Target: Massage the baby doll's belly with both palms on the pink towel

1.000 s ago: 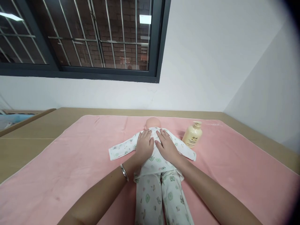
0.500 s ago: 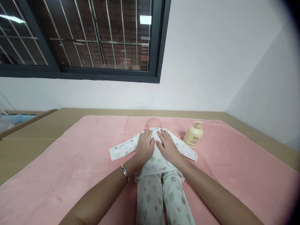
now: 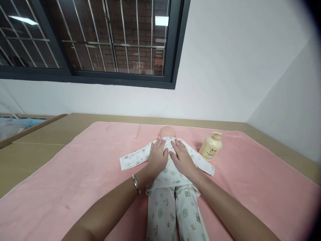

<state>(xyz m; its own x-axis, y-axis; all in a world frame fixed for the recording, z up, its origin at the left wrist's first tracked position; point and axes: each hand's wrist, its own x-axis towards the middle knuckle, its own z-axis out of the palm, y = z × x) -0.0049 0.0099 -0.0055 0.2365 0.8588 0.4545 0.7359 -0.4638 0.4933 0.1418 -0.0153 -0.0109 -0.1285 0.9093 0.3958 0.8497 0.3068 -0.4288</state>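
Note:
A baby doll (image 3: 167, 132) in white pyjamas with small green prints lies lengthwise on a pink blanket (image 3: 75, 174), head towards the wall. My left hand (image 3: 157, 156) rests flat on the doll's upper body, fingers apart, a silver bangle on its wrist. Right beside it, my right hand (image 3: 182, 159) also lies flat on the doll's torso. Neither hand grips anything. The doll's sleeves spread out to both sides.
A cream pump bottle (image 3: 211, 147) stands on the blanket just right of the doll's arm. The blanket covers a tan table (image 3: 35, 140) set against a white wall under a barred window (image 3: 100, 40).
The view has shifted slightly, so everything sits a little further right in the picture. Both hands stay flat on the doll's torso, barely moved.

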